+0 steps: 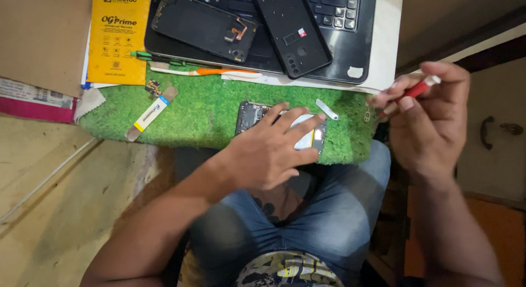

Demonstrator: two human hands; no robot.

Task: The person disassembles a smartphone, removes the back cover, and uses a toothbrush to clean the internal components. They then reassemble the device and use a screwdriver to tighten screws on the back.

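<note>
Hands are busy over a green grass mat (208,112) that lies on the desk (44,155), near its front edge. The left hand (268,150) lies flat on an opened phone (252,116), with its fingers spread wide apart and pressing down. The phone sits at the front edge of the mat, right above the person's knees in blue jeans (329,210). Part of the phone's inside shows past the fingers.

The right hand (427,117) is up in the air, off the right edge of the mat. Its fingers are closed around a small red tool (419,89). The tip of the tool is hard to see.

A small white strip (327,109) lies on the mat just beside the phone. A flat pry stick (150,114) with a yellow end lies near the left edge of the mat. An orange and white toothbrush (213,72) lies along the back edge. Behind it is a black laptop (356,40) with a phone screen part (203,25) and a black phone back cover (293,29) resting on it. A yellow packet (118,38) lies at the back left.
</note>
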